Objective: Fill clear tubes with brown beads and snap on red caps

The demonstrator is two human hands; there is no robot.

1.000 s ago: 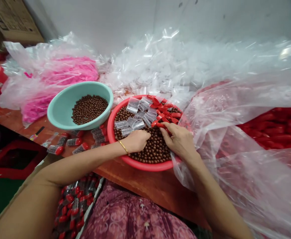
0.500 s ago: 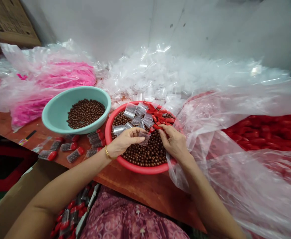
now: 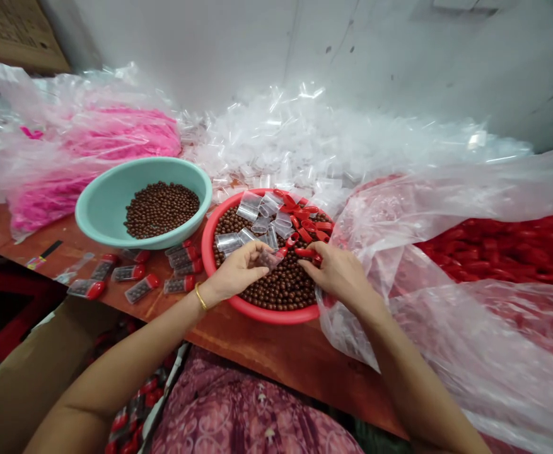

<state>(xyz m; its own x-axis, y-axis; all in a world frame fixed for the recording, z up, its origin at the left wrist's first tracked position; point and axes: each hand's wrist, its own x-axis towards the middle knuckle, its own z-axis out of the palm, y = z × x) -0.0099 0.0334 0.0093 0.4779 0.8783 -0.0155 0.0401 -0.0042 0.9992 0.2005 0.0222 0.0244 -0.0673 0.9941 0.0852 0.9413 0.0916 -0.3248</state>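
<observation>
Over the red basin (image 3: 280, 318) of brown balls (image 3: 279, 293), my left hand (image 3: 243, 268) holds a clear plastic tube (image 3: 270, 259) between thumb and fingers. A red cap piece shows at the tube's right end. To its right, my right hand (image 3: 335, 268) pinches a red cap (image 3: 308, 254) just above the balls. Several empty clear tubes (image 3: 249, 206) lie on the balls at the back of the basin, beside a heap of loose red caps (image 3: 309, 226). Whether balls are inside the held tube is hard to make out.
A teal basin (image 3: 91, 211) with brown balls stands left. Filled red-capped tubes (image 3: 142, 288) lie before it on the table (image 3: 238, 343). Pink pieces in plastic (image 3: 129, 132) are at back left, clear tubes (image 3: 295, 135) pile behind, and bagged red caps (image 3: 498, 252) lie right.
The tube in my left hand now has a red piece at its right end. My right hand has moved slightly down and right, and a red cap shows in its fingers.
</observation>
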